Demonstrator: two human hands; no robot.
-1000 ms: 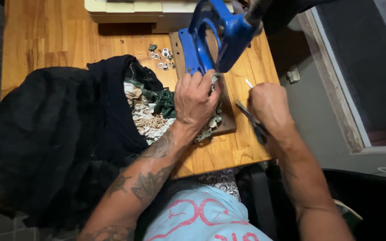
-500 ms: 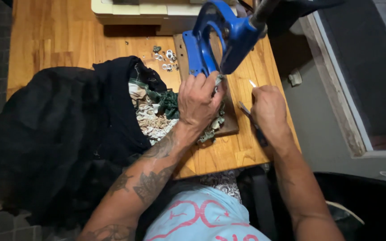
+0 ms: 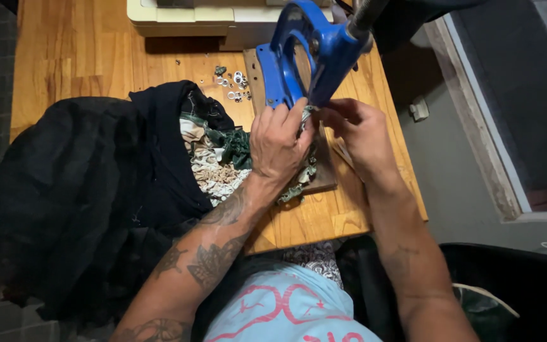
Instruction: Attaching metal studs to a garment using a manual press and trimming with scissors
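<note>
- The step in hand looks like seating a bit of cloth under a blue cast-metal hand press [image 3: 314, 54], which stands on a dark wooden base board [image 3: 324, 171] near the right edge of the wooden tabletop [image 3: 64, 57].
- The left hand [image 3: 280, 142] lies palm-down with fingers curled over the green and cream patterned fabric [image 3: 223, 158], pressing it against the board right at the foot of the press.
- The right hand [image 3: 356, 130] has its fingertips drawn together, pinching the fabric's edge or something small just under the press head; which one I cannot tell.
- The rest of the patterned fabric spills out from a large heap of black cloth [image 3: 83, 190] that covers the left half of the tabletop.
- Small silver metal eyelets [image 3: 232, 82] lie scattered toward the far edge, just left of the press.
- By my judgement, the next move calls for holding the fabric still and square under the head, fingers clear of it.
</note>
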